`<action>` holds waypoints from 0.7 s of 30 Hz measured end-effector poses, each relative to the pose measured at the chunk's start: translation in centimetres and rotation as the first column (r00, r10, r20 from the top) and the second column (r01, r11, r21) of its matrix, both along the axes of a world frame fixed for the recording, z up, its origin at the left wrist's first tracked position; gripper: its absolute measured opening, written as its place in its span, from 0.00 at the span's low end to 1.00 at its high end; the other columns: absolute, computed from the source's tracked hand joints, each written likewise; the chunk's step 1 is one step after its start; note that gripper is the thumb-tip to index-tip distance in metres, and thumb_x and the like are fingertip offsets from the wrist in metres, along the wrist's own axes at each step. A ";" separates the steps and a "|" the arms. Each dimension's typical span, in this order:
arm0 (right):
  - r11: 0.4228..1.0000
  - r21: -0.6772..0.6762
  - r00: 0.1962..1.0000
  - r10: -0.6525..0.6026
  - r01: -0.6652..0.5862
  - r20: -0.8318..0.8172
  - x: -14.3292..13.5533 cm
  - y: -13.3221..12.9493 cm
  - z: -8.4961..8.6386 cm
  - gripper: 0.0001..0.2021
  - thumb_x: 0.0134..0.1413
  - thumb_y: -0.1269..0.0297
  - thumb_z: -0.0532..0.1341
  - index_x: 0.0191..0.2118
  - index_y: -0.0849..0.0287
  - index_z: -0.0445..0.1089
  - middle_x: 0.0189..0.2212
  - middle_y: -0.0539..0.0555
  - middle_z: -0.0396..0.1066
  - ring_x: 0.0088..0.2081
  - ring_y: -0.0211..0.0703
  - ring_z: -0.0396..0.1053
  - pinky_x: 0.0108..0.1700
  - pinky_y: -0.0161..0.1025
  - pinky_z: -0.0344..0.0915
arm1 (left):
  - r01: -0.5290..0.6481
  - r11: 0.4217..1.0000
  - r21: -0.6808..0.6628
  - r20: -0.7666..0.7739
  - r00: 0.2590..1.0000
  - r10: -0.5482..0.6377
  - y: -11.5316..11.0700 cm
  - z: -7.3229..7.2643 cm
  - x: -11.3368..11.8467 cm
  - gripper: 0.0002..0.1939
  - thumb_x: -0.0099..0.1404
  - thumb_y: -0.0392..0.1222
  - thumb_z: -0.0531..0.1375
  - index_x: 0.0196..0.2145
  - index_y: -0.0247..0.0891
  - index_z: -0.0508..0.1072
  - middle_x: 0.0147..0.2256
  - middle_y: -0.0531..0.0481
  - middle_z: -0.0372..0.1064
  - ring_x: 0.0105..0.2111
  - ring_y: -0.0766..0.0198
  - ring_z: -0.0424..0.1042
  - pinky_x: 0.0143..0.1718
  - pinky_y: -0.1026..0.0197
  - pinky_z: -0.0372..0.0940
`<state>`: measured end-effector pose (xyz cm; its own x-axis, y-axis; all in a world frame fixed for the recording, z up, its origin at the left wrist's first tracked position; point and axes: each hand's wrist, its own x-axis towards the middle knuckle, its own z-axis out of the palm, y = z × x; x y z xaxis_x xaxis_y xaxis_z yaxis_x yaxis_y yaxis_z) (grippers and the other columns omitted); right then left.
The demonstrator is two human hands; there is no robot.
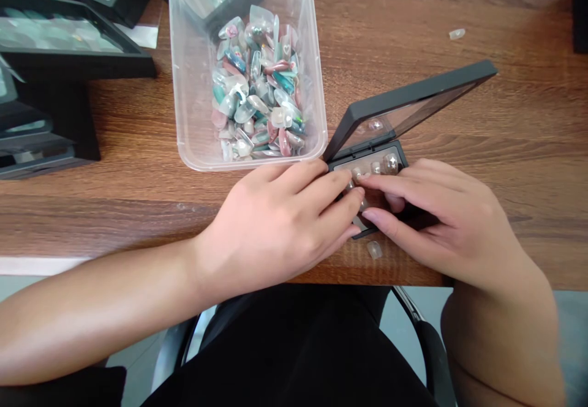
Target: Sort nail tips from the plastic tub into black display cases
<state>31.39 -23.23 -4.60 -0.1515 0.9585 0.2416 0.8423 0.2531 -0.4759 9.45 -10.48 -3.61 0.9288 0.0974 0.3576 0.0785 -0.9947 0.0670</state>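
Note:
A small black case with a clear window in its raised lid lies open near the table's front edge. Glittery press-on nails sit in a row inside it. My left hand reaches over the case's left part, fingers extended and slightly bent, fingertips on the nails there. From the right, my right hand has its index fingertip at a nail in the row and its thumb apart, lower down. Whether anything is pinched between them is hidden. One loose clear nail rests just below the case.
A clear plastic tub with several coloured nails stands behind my left hand. Black display cases are stacked at the far left. Another loose nail lies at the back right. The wooden table's front edge is close to my body.

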 end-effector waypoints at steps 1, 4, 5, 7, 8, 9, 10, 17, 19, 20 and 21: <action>1.000 0.001 1.000 0.004 -0.004 0.000 0.0 0.0 0.0 0.15 0.67 0.64 0.65 0.56 0.59 0.76 0.32 0.52 0.75 0.33 0.41 0.68 0.40 0.43 0.68 | 0.001 1.000 0.000 -0.002 1.000 -0.001 0.0 0.0 0.0 0.17 0.75 0.49 0.63 0.53 0.35 0.79 0.51 0.47 0.82 0.47 0.52 0.82 0.39 0.50 0.78; 1.000 -0.006 1.000 0.008 -0.008 0.000 0.0 0.0 0.1 0.15 0.67 0.64 0.65 0.56 0.62 0.76 0.31 0.52 0.74 0.34 0.41 0.69 0.40 0.43 0.68 | 0.003 1.000 -0.005 -0.019 1.000 -0.003 0.0 0.0 -0.1 0.16 0.75 0.49 0.63 0.54 0.36 0.79 0.52 0.47 0.82 0.47 0.51 0.82 0.39 0.50 0.78; 1.000 -0.006 1.000 0.008 -0.008 0.001 0.0 0.0 0.1 0.15 0.67 0.64 0.65 0.56 0.62 0.76 0.31 0.52 0.74 0.34 0.41 0.69 0.40 0.43 0.68 | 0.001 1.000 -0.004 -0.027 1.000 -0.001 0.0 0.0 -0.2 0.16 0.76 0.49 0.62 0.53 0.36 0.79 0.52 0.47 0.82 0.47 0.52 0.82 0.39 0.51 0.77; 1.000 -0.003 1.000 0.009 -0.009 0.002 0.0 0.1 0.2 0.15 0.67 0.64 0.65 0.56 0.62 0.76 0.31 0.52 0.74 0.33 0.41 0.69 0.40 0.43 0.68 | -0.004 1.000 0.007 -0.041 0.999 0.004 -0.1 0.0 -0.2 0.17 0.76 0.50 0.62 0.53 0.36 0.79 0.52 0.47 0.82 0.48 0.52 0.82 0.38 0.51 0.77; 1.000 0.000 1.000 0.009 -0.009 0.002 0.0 0.1 0.2 0.14 0.67 0.64 0.65 0.56 0.61 0.76 0.31 0.52 0.74 0.33 0.41 0.69 0.40 0.43 0.68 | -0.007 1.000 0.013 -0.044 0.999 0.008 -0.1 0.1 -0.2 0.17 0.76 0.50 0.62 0.54 0.36 0.79 0.53 0.46 0.81 0.48 0.52 0.82 0.38 0.51 0.77; 1.000 0.001 1.000 0.010 -0.010 0.004 0.0 0.1 0.2 0.14 0.67 0.64 0.65 0.56 0.60 0.76 0.31 0.51 0.74 0.33 0.41 0.69 0.39 0.43 0.68 | -0.010 1.000 0.020 -0.044 0.999 0.011 -0.1 0.1 -0.2 0.17 0.76 0.49 0.62 0.54 0.35 0.79 0.54 0.46 0.81 0.48 0.52 0.82 0.38 0.51 0.77; 1.000 0.002 1.000 0.011 -0.011 0.006 0.0 0.1 0.3 0.14 0.68 0.64 0.65 0.55 0.59 0.76 0.30 0.51 0.74 0.33 0.41 0.69 0.39 0.43 0.68 | -0.012 1.000 0.025 -0.044 0.999 0.013 -0.2 0.1 -0.2 0.18 0.76 0.49 0.63 0.55 0.34 0.78 0.54 0.46 0.81 0.48 0.52 0.82 0.38 0.51 0.77; 1.000 -0.007 1.000 0.001 -0.001 0.003 0.0 0.1 0.2 0.14 0.68 0.64 0.65 0.56 0.58 0.75 0.30 0.51 0.73 0.32 0.41 0.69 0.39 0.44 0.68 | -0.017 0.999 0.030 -0.057 0.998 0.019 -0.2 0.2 -0.4 0.20 0.77 0.50 0.61 0.56 0.32 0.78 0.55 0.46 0.81 0.49 0.52 0.82 0.41 0.52 0.77; 1.000 -0.006 1.000 -0.004 0.004 -0.002 -0.1 0.1 0.1 0.14 0.68 0.65 0.65 0.56 0.55 0.75 0.30 0.51 0.74 0.32 0.42 0.69 0.39 0.44 0.69 | -0.020 0.999 0.032 -0.055 0.998 0.021 -0.2 0.2 -0.4 0.20 0.77 0.50 0.61 0.56 0.32 0.78 0.55 0.46 0.81 0.49 0.53 0.82 0.41 0.52 0.77; 1.000 -0.005 1.000 -0.006 0.006 -0.006 -0.2 0.1 0.1 0.14 0.68 0.65 0.65 0.56 0.54 0.76 0.30 0.50 0.74 0.32 0.42 0.70 0.38 0.44 0.69 | -0.020 0.999 0.033 -0.054 0.998 0.022 -0.2 0.1 -0.5 0.20 0.77 0.50 0.61 0.56 0.32 0.78 0.55 0.46 0.81 0.49 0.53 0.82 0.41 0.52 0.77; 1.000 -0.004 1.000 -0.007 0.007 -0.013 -0.2 0.1 0.1 0.14 0.67 0.65 0.65 0.56 0.53 0.76 0.30 0.50 0.75 0.32 0.42 0.70 0.38 0.45 0.69 | -0.021 0.999 0.033 -0.052 0.998 0.022 -0.2 0.1 -0.5 0.20 0.77 0.50 0.61 0.56 0.32 0.78 0.55 0.46 0.81 0.49 0.53 0.82 0.41 0.52 0.77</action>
<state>31.22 -23.14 -4.50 -0.1415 0.9604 0.2402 0.8376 0.2455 -0.4880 8.96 -10.70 -3.49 0.9442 0.1065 0.3116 0.1024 -0.9943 0.0294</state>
